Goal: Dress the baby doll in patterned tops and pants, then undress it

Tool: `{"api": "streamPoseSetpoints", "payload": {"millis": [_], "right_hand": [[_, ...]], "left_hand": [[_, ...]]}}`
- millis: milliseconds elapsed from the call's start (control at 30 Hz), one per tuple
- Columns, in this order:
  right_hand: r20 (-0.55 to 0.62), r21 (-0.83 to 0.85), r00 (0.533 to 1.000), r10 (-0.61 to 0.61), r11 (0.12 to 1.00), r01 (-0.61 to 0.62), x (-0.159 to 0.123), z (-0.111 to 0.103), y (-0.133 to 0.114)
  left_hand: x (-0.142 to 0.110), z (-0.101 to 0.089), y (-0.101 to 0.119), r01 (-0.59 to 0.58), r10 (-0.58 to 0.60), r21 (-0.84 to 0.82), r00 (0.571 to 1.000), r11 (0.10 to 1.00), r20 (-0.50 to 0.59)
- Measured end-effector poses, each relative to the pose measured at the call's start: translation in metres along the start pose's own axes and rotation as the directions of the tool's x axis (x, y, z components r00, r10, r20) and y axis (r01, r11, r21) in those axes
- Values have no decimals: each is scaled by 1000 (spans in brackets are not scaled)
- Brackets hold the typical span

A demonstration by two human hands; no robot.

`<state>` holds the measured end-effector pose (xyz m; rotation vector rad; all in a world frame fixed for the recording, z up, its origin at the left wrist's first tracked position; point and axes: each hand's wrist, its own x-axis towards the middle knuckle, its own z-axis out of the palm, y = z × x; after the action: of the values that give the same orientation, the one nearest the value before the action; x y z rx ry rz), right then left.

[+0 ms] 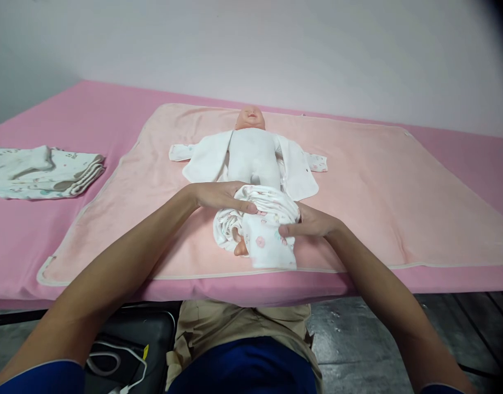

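A baby doll (251, 119) lies face up with its head at the far side, its white torso bare in front. An open white jacket (210, 155) is spread under it, the sleeves reaching out to both sides. Bunched printed baby pants (271, 200) surround the doll's legs, and one small foot (241, 248) pokes out of a gathered leg. My left hand (224, 198) grips the bunched cloth from the left, thumb on top. From the right, my right hand (311, 220) holds the same pants, its thumb pressing on the fabric. Fingers of both hands are partly hidden behind the cloth.
A peach blanket (378, 191) is laid over the pink-covered table (123, 104). Folded printed clothes (46, 169) sit at the left. A pale wall (276, 54) stands behind the table. Below the front edge, a black case (140, 334) holds a white cable (140, 364).
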<state>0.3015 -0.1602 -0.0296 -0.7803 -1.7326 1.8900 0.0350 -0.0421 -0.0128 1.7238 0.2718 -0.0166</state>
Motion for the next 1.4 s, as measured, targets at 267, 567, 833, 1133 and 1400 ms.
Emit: {"api": "streamPoseSetpoints", "payload": {"millis": [267, 567, 833, 1133, 1400], "right_hand": [[-291, 179, 954, 69, 984, -17, 10, 5, 13], [-110, 155, 989, 94, 985, -76, -2, -8, 12], [-130, 167, 991, 19, 986, 3, 7, -4, 19], [-265, 38, 963, 55, 998, -47, -3, 14, -7], [-631, -60, 775, -10, 998, -36, 4, 42, -10]], "left_hand": [[-2, -4, -1, 59, -59, 7, 996, 998, 72], [-6, -8, -3, -7, 9, -41, 999, 999, 40], [-2, -4, -4, 34, -31, -43, 997, 998, 64], [-17, 3, -8, 20, -24, -91, 999, 996, -42], [-10, 40, 14, -21, 10, -54, 981, 998, -196]]}}
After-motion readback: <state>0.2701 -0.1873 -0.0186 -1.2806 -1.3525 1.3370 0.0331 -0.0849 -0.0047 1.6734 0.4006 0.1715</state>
